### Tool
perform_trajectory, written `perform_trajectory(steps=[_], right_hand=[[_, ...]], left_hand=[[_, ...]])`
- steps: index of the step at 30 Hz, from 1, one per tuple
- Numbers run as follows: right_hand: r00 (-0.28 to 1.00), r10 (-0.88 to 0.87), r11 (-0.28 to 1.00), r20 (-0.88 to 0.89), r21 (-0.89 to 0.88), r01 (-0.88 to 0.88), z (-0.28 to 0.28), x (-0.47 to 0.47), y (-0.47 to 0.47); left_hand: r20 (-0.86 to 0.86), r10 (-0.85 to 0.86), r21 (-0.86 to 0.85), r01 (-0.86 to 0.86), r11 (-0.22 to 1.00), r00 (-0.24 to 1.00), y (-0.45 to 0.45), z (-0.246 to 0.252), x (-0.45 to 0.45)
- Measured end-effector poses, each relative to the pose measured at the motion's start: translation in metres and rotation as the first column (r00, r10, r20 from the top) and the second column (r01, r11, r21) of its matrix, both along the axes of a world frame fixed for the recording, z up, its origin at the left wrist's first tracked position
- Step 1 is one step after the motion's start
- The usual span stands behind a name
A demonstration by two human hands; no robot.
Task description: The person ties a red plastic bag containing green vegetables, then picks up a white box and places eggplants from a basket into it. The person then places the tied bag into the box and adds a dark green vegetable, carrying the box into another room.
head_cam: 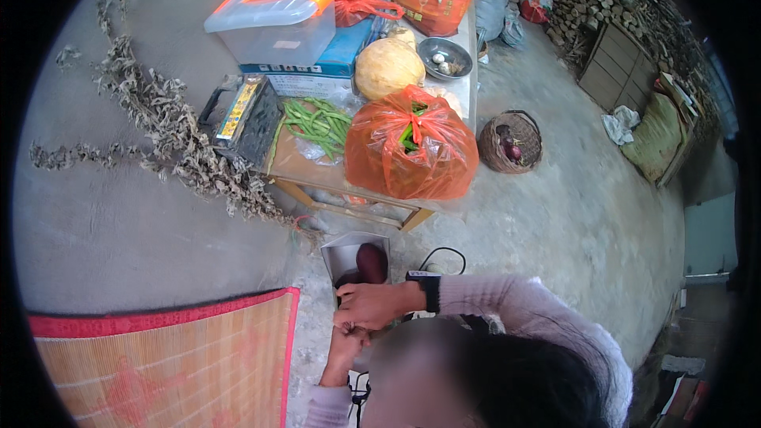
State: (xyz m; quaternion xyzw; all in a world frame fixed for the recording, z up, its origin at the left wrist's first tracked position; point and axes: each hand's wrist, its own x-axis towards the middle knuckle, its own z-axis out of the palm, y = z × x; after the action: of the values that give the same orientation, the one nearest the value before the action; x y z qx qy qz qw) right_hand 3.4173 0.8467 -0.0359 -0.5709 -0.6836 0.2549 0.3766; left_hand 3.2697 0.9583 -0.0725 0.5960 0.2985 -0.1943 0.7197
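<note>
My right hand (370,305), in a pale sleeve with a black band at the wrist, reaches across from the right with its fingers bent. Just below it, my left hand (349,345) comes up from the lower left, and the two meet or overlap. Whatever lies between the fingers is hidden. Directly beyond the hands an open pale box (342,249) stands on the concrete floor. Inside it is a smooth, dark red oblong thing (373,263), with another dark shape partly covered by my right hand. A blurred head and dark hair cover the lower middle.
A low table (333,189) holds a red plastic bag (410,154) of green vegetables, green beans (318,125), a pumpkin (389,69) and a clear lidded bin (276,30). A wicker basket (532,157), a bamboo mat (178,362) and dried plants (190,137) surround the floor space.
</note>
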Motion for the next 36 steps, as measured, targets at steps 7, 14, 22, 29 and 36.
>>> perform_trajectory(steps=[7, 14, 22, 29, 36], right_hand=[[0.492, -0.87, 0.483, 0.035, 0.259, 0.836, 0.083, 0.117, -0.087], [0.269, -0.728, 0.503, 0.63, 0.225, 0.835, 0.09, 0.234, -0.108], [0.653, -0.567, 0.723, 0.501, -0.077, 0.687, 0.097, 0.28, -0.116], [0.871, -0.266, 0.759, 0.414, -0.467, 0.454, 0.115, 0.3, -0.097], [0.837, -0.424, 0.818, 0.346, -0.251, 0.518, 0.093, 0.302, -0.097]], left_hand=[[-0.189, 0.029, 0.182, 0.007, 0.983, 0.982, -0.001, 0.0, 0.005], [-0.211, 0.272, 0.271, -0.211, 0.939, 0.939, -0.009, -0.057, -0.02], [-0.234, 0.486, 0.398, -0.374, 0.838, 0.842, -0.021, -0.178, -0.06], [-0.18, 0.552, 0.302, -0.488, 0.819, 0.814, -0.06, -0.279, -0.065], [-0.328, 0.741, 0.223, -0.714, 0.664, 0.586, -0.099, -0.335, -0.071]])
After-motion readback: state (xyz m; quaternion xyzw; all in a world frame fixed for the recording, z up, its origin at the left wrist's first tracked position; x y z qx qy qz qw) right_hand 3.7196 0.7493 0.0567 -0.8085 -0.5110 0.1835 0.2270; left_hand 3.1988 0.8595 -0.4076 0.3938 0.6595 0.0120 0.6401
